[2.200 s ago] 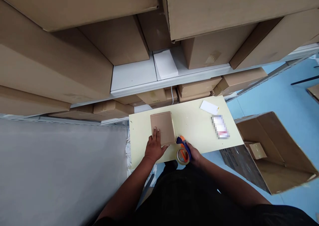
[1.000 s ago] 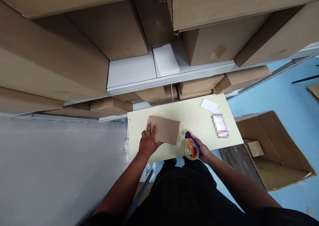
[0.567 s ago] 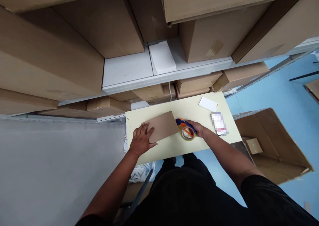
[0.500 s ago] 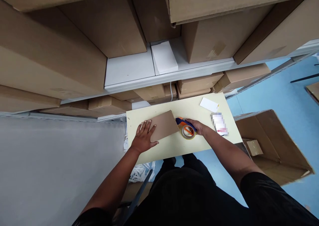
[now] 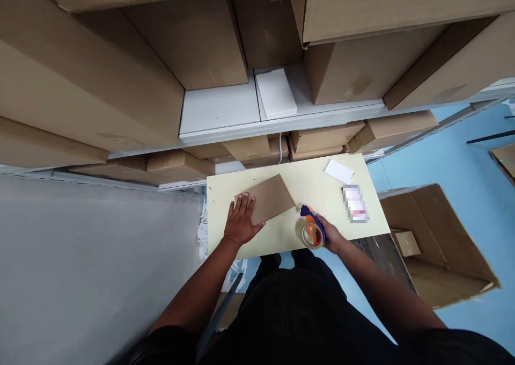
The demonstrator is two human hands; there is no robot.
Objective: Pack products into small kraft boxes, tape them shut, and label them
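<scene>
A small flat cardboard box [image 5: 272, 197] lies at a slant on the pale yellow table [image 5: 225, 241]. My left hand [image 5: 241, 219] presses on its left end, fingers spread and the thumb along the near edge. In my right hand [image 5: 329, 235] is a blue and orange tape dispenser [image 5: 313, 226], held by its handle, with a roll of clear tape on it. The dispenser's head is just off the box's near right corner. Whether a strip of tape runs between them I cannot tell.
On the table's right side lie a white card [image 5: 339, 172] and a phone-like item [image 5: 354, 203], its face blurred. Shelves [image 5: 225, 131] with cardboard boxes rise beyond the table. A large open carton [image 5: 450, 236] stands on the floor at right, a small box [image 5: 406, 243] inside.
My right hand has drawn the tape dispenser towards me and slightly right, away from the box's right end. My left hand still rests on the box. The view has shifted a little.
</scene>
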